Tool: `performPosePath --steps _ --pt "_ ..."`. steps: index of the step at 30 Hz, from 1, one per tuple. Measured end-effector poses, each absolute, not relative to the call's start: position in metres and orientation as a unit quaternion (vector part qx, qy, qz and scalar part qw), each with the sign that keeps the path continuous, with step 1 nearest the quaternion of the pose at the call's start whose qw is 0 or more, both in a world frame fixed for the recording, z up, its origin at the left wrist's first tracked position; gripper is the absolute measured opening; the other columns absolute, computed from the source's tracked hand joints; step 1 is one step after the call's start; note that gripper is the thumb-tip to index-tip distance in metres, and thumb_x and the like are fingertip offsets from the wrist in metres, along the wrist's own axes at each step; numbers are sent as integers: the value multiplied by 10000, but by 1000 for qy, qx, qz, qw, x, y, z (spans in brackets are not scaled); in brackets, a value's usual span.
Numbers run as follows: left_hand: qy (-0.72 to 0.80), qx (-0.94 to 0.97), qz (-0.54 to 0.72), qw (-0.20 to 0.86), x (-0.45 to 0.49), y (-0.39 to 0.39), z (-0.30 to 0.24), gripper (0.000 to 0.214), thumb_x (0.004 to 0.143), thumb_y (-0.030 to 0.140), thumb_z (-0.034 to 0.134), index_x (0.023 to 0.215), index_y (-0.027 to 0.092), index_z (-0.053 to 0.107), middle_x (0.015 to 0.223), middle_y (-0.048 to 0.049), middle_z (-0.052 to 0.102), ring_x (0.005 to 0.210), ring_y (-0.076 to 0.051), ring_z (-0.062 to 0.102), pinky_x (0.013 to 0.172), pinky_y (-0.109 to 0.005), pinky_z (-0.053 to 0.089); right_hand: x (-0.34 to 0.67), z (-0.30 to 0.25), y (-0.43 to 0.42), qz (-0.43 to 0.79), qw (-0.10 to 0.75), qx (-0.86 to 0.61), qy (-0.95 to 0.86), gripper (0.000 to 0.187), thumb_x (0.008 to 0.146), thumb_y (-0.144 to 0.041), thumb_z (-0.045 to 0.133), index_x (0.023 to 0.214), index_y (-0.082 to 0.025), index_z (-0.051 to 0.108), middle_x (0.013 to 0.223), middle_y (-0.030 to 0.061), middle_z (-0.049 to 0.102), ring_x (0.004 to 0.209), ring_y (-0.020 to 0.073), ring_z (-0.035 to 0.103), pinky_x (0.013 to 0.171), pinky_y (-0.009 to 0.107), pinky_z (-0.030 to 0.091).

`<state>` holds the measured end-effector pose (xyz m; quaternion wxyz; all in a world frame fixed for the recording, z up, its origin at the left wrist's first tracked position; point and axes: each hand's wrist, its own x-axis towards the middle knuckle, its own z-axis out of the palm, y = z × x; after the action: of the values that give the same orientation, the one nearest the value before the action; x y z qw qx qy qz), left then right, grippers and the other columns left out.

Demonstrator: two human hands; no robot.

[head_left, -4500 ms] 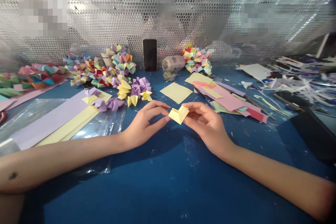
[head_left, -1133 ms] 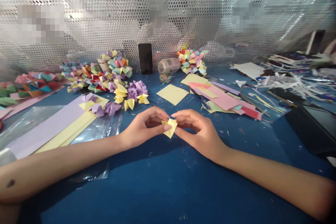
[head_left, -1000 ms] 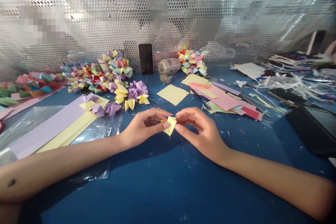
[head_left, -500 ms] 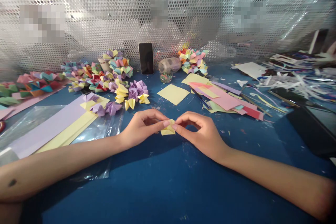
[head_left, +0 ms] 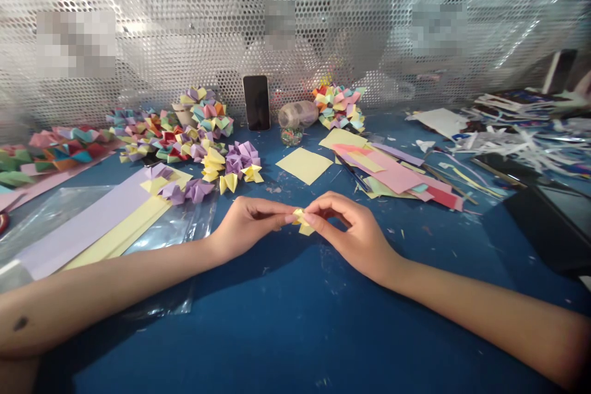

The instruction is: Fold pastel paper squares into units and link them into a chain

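Note:
A small folded yellow paper piece (head_left: 303, 225) is pinched between both my hands just above the blue table (head_left: 295, 332). My left hand (head_left: 249, 231) grips its left side with thumb and fingers pressed together. My right hand (head_left: 351, 231) pinches its right side, fingers curled over it. Most of the piece is hidden by my fingertips.
A flat yellow square (head_left: 303, 165) lies behind my hands. Folded yellow and purple pieces (head_left: 235, 166) and colourful folded clusters (head_left: 184, 126) sit at the left. Long purple and yellow strips (head_left: 101, 215) lie on clear plastic. A phone (head_left: 256, 103), a jar (head_left: 298, 114), paper sheets (head_left: 397, 175) and scraps (head_left: 517, 141) fill the back and right.
The yellow piece was wider and open between my hands; it is now squeezed smaller, and my fingertips have closed in together over it.

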<state>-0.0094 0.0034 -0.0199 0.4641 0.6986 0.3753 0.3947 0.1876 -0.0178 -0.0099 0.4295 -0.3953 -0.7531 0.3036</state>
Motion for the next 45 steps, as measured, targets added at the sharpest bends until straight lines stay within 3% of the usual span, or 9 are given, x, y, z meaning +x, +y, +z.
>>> performPosePath --steps 7,14,19,23,30,35,45 --pt "366 744 386 405 -10 -3 -19 202 825 308 597 974 230 709 950 -17 717 747 -132 659 627 -209 547 189 -10 -19 299 440 -392 -751 106 855 -288 559 835 -205 622 836 18 606 743 127 589 664 270 489" --pt "368 758 375 386 -8 -6 -13 192 816 296 608 953 216 716 912 -25 720 785 -146 663 645 -205 528 189 -10 -18 282 432 -388 -764 102 853 -276 560 812 -202 618 804 14 593 731 122 581 641 254 480" --pt "387 717 379 439 -7 -3 -12 189 772 328 656 868 176 717 842 -34 716 742 -135 651 634 -200 523 188 -9 -20 284 429 -390 -764 94 843 -284 572 862 -208 624 823 16 592 753 127 586 664 259 499" --pt "383 662 397 508 -7 4 -16 187 789 303 640 875 139 666 835 -43 696 721 -104 633 632 -186 523 188 -11 -21 306 446 -383 -749 246 786 -260 638 1022 -219 581 849 12 595 786 138 603 742 287 528" --pt "349 621 392 583 -4 4 -13 260 738 249 689 949 128 596 907 -51 680 791 -114 639 700 -206 527 189 -15 -21 273 484 -398 -730 233 780 -231 645 997 -226 562 807 -3 615 754 131 620 733 284 535" --pt "387 649 366 543 -6 6 -15 258 786 361 633 916 141 669 876 -54 698 781 -127 645 676 -211 538 190 -16 -20 278 479 -401 -730 225 785 -224 633 996 -228 552 801 -4 616 752 134 623 726 291 537" --pt "374 694 361 498 -7 5 -15 260 836 346 575 994 176 692 981 -47 702 867 -149 653 703 -209 552 190 -17 -17 311 483 -409 -709 207 785 -235 637 973 -221 551 802 -3 605 752 132 617 720 285 531"
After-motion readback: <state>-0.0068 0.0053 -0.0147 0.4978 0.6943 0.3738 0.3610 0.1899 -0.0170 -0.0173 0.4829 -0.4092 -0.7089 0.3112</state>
